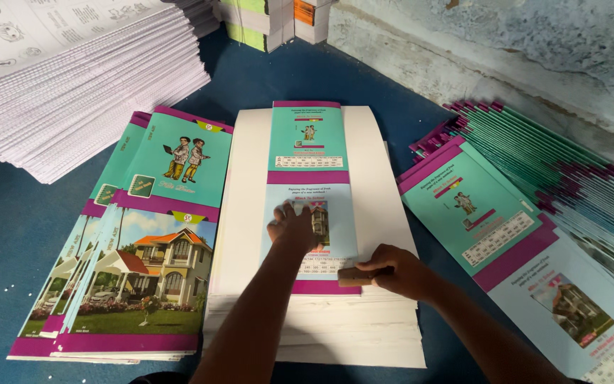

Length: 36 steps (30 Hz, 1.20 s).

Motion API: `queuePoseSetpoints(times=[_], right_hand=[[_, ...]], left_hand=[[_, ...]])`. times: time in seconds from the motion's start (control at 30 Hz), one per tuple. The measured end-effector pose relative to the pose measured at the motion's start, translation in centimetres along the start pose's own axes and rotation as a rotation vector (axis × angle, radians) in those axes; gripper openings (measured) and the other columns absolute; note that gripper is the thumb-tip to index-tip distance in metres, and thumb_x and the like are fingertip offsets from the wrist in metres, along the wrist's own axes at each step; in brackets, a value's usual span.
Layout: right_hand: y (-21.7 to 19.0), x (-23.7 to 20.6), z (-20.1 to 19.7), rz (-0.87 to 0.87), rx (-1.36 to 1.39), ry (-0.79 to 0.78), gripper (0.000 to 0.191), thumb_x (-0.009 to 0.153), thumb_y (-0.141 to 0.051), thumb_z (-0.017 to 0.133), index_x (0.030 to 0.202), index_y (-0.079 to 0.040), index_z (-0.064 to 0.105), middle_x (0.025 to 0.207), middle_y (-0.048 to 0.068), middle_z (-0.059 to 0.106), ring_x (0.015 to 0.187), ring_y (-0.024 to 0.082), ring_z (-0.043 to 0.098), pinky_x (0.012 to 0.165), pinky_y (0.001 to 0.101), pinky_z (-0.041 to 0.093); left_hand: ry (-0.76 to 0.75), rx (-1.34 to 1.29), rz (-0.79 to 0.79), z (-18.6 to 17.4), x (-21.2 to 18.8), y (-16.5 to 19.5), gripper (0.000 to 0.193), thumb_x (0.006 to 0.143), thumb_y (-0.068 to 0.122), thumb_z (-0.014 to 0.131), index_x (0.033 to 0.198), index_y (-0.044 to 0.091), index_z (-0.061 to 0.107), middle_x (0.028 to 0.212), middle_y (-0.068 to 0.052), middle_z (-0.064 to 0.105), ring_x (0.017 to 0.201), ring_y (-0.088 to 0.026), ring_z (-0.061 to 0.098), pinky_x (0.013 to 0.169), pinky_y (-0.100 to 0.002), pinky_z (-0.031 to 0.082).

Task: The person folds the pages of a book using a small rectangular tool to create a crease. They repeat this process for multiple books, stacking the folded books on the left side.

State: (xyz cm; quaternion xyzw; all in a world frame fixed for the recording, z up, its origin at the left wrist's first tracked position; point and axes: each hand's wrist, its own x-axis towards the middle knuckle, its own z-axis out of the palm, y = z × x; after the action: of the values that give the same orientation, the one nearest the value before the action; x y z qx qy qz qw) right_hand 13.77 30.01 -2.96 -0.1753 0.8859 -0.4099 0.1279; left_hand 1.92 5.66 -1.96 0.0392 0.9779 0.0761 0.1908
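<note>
A narrow printed cover strip point(308, 142), teal and light blue with magenta bands, lies along the middle of a white paper stack point(385, 206). My left hand point(293, 229) presses flat on the strip's lower, light-blue part, fingers spread. My right hand point(396, 270) grips a small brown wooden block point(353, 276) and holds it against the strip's lower right edge, near the bottom magenta band.
A pile of printed covers point(143, 270) with a house picture lies at left. A fanned stack of teal covers point(527, 192) spreads at right. A tall stack of white printed sheets point(87, 85) sits far left. Bound books point(271, 21) stand behind, all on blue floor point(8, 235).
</note>
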Motion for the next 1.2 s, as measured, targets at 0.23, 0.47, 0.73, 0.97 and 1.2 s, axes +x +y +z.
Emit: queuePoseSetpoints(times=[0.23,0.47,0.73,0.97,1.2], right_hand=[[0.1,-0.6,0.1,0.091,0.019,-0.035,0.046,0.073,0.003,0.078,0.115,-0.015,0.08,0.111,0.006,0.072,0.11,0.019,0.069,0.102,0.0327,0.053],[-0.5,-1.2,-2.1,0.269,0.07,-0.139,0.045,0.076,-0.01,0.079,0.122,-0.014,0.077,0.114,0.005,0.074,0.107,0.019,0.069,0.099,0.0337,0.053],[-0.1,-4.2,-6.2,0.754,0.213,-0.029,0.049,0.087,-0.021,0.074,0.135,-0.023,0.069,0.125,0.008,0.075,0.105,0.026,0.072,0.091,0.04,0.056],[3.6,-6.4,-8.0,1.004,0.292,0.066,0.051,0.093,-0.017,0.067,0.143,-0.009,0.057,0.129,0.026,0.072,0.115,0.038,0.073,0.094,0.0506,0.06],[6.6,-6.5,-6.8,1.21,-0.05,-0.036,0.048,0.097,-0.021,0.071,0.141,-0.005,0.062,0.13,0.025,0.068,0.117,0.036,0.072,0.093,0.0467,0.064]], left_hand=[[0.102,0.017,0.022,3.3,0.5,3.0,0.065,0.081,0.039,0.082,0.138,0.016,0.062,0.153,-0.021,0.048,0.142,-0.039,0.046,0.104,-0.055,0.052],[0.11,0.009,0.075,2.7,-5.2,7.0,0.083,0.084,0.053,0.077,0.146,0.008,0.044,0.154,-0.025,0.036,0.142,-0.045,0.033,0.098,-0.068,0.046],[0.068,-0.049,0.028,0.2,-7.0,7.4,0.087,0.083,0.041,0.076,0.152,0.008,0.034,0.156,-0.025,0.032,0.145,-0.046,0.026,0.099,-0.069,0.045],[0.17,0.002,-0.012,1.4,-6.7,6.6,0.086,0.086,0.038,0.074,0.147,-0.007,0.034,0.139,-0.039,0.044,0.126,-0.052,0.048,0.075,-0.057,0.059],[0.432,0.014,0.139,2.7,-6.0,4.0,0.01,0.089,0.011,0.071,0.091,0.002,0.075,0.093,-0.017,0.075,0.085,-0.03,0.077,0.068,-0.042,0.064]])
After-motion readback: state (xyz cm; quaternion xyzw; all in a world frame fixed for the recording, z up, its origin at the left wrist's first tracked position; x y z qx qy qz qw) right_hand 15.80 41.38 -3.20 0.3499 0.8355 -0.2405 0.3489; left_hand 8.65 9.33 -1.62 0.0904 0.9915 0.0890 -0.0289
